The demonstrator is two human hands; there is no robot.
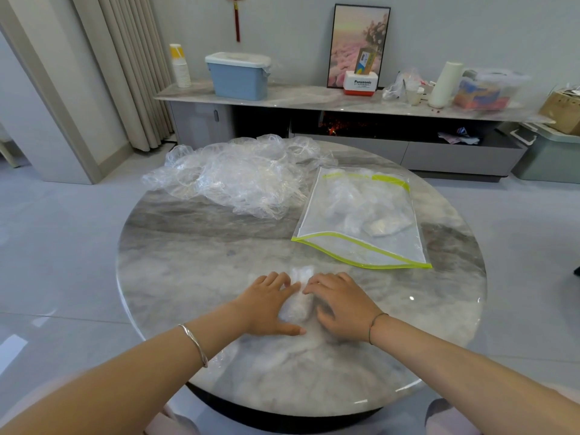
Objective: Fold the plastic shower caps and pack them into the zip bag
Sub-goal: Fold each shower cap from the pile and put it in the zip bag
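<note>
Two hands are down on the round marble surface [188, 262] in the lower middle of the frame, working one shower cap [296, 306] between them. The left hand [266, 304] lies flat, fingers straight and spread, pressing the clear plastic from its left side, thumb stretched along the near edge. The right hand [342, 306] sits palm-down just right of it, fingers a little bent, tips touching the cap. Neither hand is clenched and neither is gripping; both simply press. The cap itself is bunched into a narrow, cloudy strip, its far end poking out beyond the fingertips toward the middle of the frame. A silver bangle [194, 343] rides the left wrist and a thin cord [375, 324] circles the right. Up and to the left, at the surface's far edge, the pile of shower caps [238, 174] lies loose and crumpled. To the right of that pile rests the zip bag [361, 221], flat on the surface, green-edged mouth gaping toward the hands, with folded caps [367, 208] showing through its clear side. Along the top of the frame runs a long sideboard [298, 97] carrying a blue box [238, 78] and a framed picture [357, 45].
</note>
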